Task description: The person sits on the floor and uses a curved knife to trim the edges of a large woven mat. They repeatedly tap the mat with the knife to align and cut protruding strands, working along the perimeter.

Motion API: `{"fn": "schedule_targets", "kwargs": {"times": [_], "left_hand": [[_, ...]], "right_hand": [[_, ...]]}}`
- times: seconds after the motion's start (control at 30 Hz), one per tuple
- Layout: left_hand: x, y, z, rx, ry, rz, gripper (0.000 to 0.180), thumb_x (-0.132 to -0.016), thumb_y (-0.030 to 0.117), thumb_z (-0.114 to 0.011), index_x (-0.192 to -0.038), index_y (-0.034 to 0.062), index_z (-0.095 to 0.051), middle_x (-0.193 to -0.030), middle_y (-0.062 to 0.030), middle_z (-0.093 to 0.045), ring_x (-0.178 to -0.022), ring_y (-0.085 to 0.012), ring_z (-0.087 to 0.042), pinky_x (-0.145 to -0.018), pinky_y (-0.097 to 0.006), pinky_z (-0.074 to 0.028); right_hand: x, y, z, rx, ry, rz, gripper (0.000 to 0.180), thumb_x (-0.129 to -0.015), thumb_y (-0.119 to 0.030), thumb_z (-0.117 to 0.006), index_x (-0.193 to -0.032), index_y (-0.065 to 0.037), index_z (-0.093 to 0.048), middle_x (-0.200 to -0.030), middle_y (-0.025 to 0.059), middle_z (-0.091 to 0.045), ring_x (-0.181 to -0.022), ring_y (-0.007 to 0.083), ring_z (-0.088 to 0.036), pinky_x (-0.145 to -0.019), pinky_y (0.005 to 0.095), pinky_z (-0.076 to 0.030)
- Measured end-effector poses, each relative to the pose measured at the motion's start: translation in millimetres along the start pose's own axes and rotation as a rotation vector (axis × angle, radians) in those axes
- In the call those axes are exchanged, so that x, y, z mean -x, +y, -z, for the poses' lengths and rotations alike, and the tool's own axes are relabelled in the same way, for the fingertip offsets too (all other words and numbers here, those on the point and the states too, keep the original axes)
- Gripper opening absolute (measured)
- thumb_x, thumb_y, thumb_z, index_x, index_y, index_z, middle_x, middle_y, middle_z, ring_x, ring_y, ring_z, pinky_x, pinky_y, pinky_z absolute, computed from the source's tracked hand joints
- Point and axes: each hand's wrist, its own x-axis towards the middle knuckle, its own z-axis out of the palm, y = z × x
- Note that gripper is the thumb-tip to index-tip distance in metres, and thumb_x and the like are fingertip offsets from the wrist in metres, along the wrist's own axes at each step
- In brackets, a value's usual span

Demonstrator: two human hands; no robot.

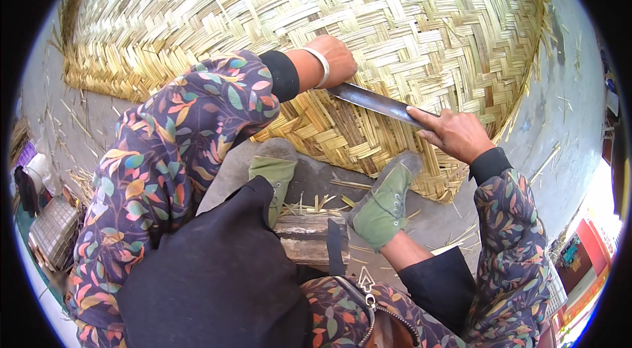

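Observation:
A large woven mat of split yellow-green strips (421, 6) spreads out before me, its near edge close to my shoes. My right hand (461, 134) is closed round one end of a long, flat metal knife (378, 102), index finger stretched along the blade; the handle is hidden in the hand. The blade lies slantwise low over the weave, and its far end reaches my left hand (332, 62). That hand is a fist with its back turned up, resting at the mat, a pale bangle (322, 66) on the wrist. Whatever its fingers grip is hidden beneath it.
Green canvas shoes (385, 206) stand just short of the mat's edge. Between my legs is a low wooden block (306, 239) among loose strip offcuts (316, 205). More scraps litter the grey floor (553, 118). A wire-mesh crate (52, 229) sits at far left.

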Motion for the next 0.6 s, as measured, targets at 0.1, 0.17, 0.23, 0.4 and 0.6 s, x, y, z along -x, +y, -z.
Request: {"fn": "schedule_targets", "kwargs": {"times": [0.1,0.17,0.23,0.4,0.6], "left_hand": [[5.3,5.5,7.2,0.064,-0.033,0.02,0.011,-0.082,0.018,-0.063,-0.078,0.0105,-0.071,-0.081,-0.0111,-0.071,-0.079,-0.0294,-0.07,-0.065,-0.04,-0.055],[17.3,31.0,32.2,0.185,-0.072,0.135,0.013,-0.08,0.023,-0.065,-0.074,0.0122,-0.07,-0.076,-0.0118,-0.07,-0.072,-0.0306,-0.069,-0.061,-0.041,-0.055],[36.6,81.6,51.2,0.413,-0.206,-0.193,0.017,-0.08,0.023,-0.062,-0.072,0.0099,-0.068,-0.067,-0.0146,-0.066,-0.063,-0.0335,-0.066,-0.057,-0.045,-0.053],[89.5,141.1,-3.7,1.016,-0.537,-0.588,0.041,-0.086,0.018,-0.066,-0.125,0.0088,-0.06,-0.121,-0.0169,-0.059,-0.117,-0.0336,-0.054,-0.099,-0.043,-0.043],[123.2,87.6,-82.8,1.634,0.212,0.584,0.051,-0.09,0.016,-0.066,-0.131,-0.008,-0.047,-0.112,-0.0188,-0.066,-0.09,-0.0224,-0.069,-0.08,-0.03,-0.056]], "right_hand": [[-5.2,6.0,-7.9,-0.022,0.007,0.016,0.054,-0.094,-0.046,-0.054,-0.145,-0.04,-0.039,-0.073,0.0133,-0.061,-0.062,0.0311,-0.063,-0.057,0.0437,-0.051],[-8.9,7.4,-10.7,-0.06,-0.028,-0.002,0.054,-0.094,-0.046,-0.055,-0.145,-0.041,-0.04,-0.074,0.0141,-0.062,-0.063,0.0318,-0.063,-0.057,0.0444,-0.051],[-11.0,5.7,-10.9,-0.07,-0.036,-0.01,0.054,-0.093,-0.045,-0.056,-0.145,-0.04,-0.04,-0.074,0.0148,-0.062,-0.064,0.0324,-0.063,-0.057,0.0449,-0.051],[6.2,-6.4,-3.1,-0.043,0.011,-0.041,0.055,-0.093,-0.044,-0.057,-0.145,-0.036,-0.041,-0.072,0.0144,-0.062,-0.064,0.0332,-0.064,-0.059,0.0444,-0.052],[53.8,-42.3,-3.0,-0.668,0.031,-0.224,0.056,-0.092,-0.038,-0.063,-0.144,-0.027,-0.045,-0.09,0.0211,-0.068,-0.08,0.0373,-0.067,-0.071,0.0428,-0.054]]}}
